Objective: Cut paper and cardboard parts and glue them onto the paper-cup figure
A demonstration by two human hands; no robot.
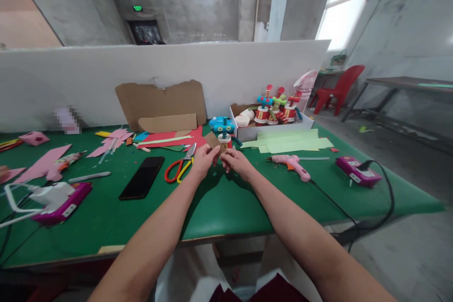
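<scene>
My left hand [204, 160] is closed on a small piece of brown cardboard [212, 141], fingers pinching its lower part. My right hand [236, 161] meets it at the cardboard's right edge, thumb and fingers pinched together there. Just behind the hands stands a paper-cup figure [224, 140] with a blue head [222, 125] and a dark coiled arm, partly hidden by the cardboard. Scissors [180, 164] with red and yellow handles lie left of my left hand. A pink glue gun [292, 164] rests to the right of my right hand.
A black phone [142, 178] lies on the green table. Purple power strips [358, 171] sit at both sides, with a cable over the right edge. A white box [276, 131] holds several cup figures. Green paper [288, 140] and a large cardboard sheet [161, 101] are behind. Another person's hand [3, 172] shows far left.
</scene>
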